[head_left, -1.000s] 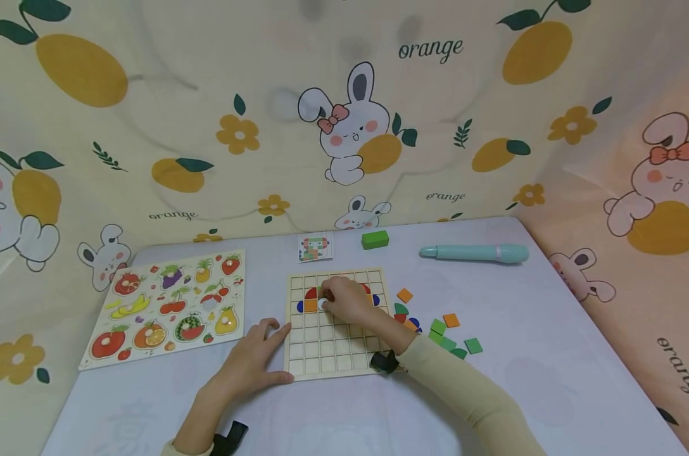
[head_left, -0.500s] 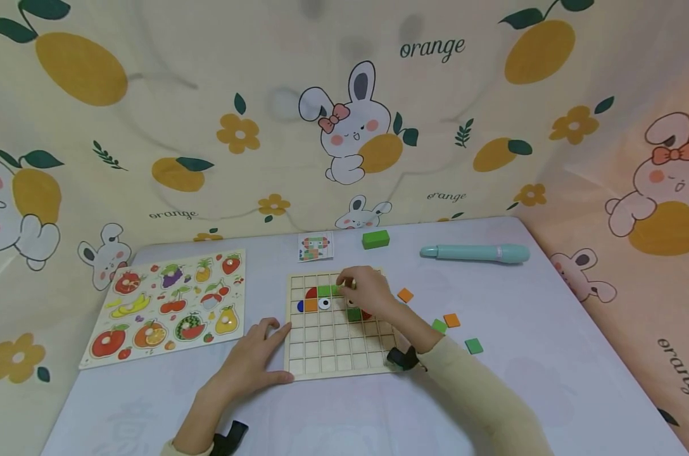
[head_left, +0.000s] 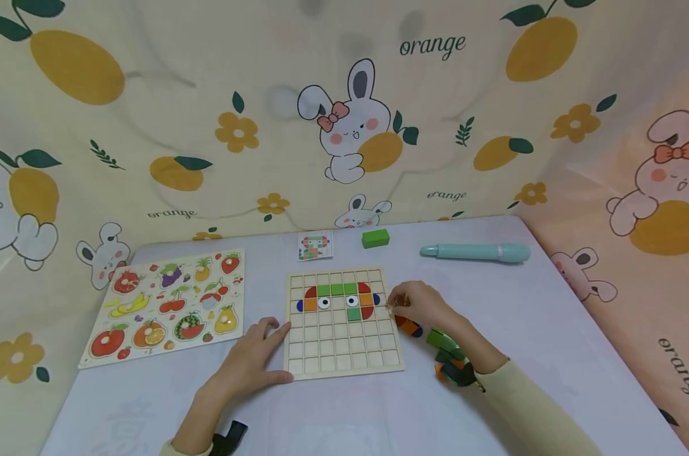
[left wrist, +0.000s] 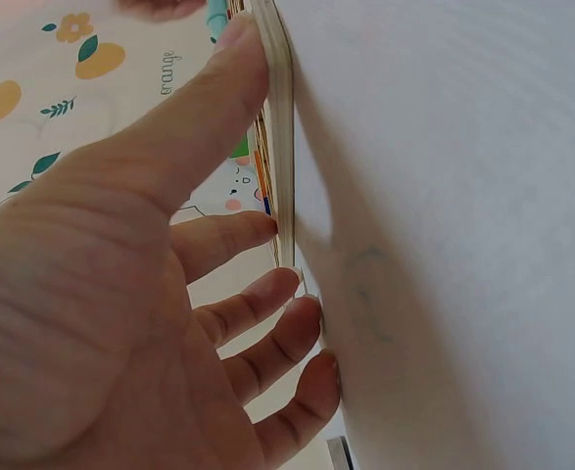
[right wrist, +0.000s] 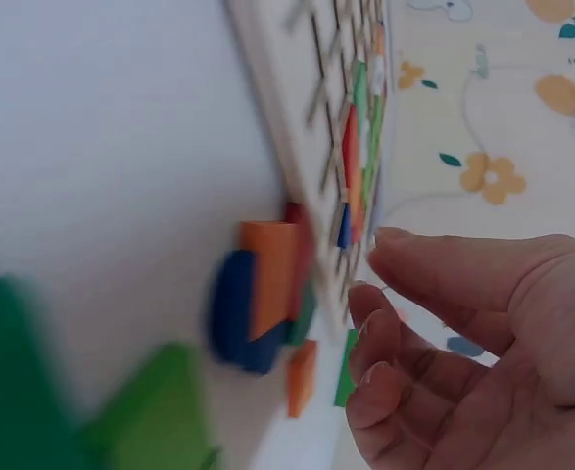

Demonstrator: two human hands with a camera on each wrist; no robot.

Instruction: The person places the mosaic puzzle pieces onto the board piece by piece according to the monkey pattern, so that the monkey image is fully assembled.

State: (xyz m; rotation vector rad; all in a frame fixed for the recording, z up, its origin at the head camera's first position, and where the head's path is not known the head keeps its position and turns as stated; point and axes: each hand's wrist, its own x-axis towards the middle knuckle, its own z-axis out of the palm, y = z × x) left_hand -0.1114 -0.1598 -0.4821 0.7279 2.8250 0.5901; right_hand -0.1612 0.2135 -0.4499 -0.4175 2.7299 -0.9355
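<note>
A wooden grid board (head_left: 344, 349) lies in the middle of the table. Set in its upper rows are several coloured pieces: a line of green squares (head_left: 337, 289), two white eye discs, and red, orange and blue shapes. My left hand (head_left: 253, 358) rests at the board's left edge, thumb and index finger touching it with fingers spread. Beyond the board's right edge hovers my right hand (head_left: 421, 304), over loose pieces. In the right wrist view its thumb and bent fingers stand apart, and nothing shows between them. An orange piece (right wrist: 270, 269) and blue ones lie close by.
To the left lies a fruit puzzle board (head_left: 193, 332). Along the back are a pattern card (head_left: 315, 246), a green block (head_left: 375, 239) and a teal marker-like stick (head_left: 474, 253). Loose green pieces (head_left: 444, 342) are scattered under the right forearm.
My right hand has let go of the pieces on the board and moved right, off its edge. The eye discs and green row are now uncovered. My left hand stays put.
</note>
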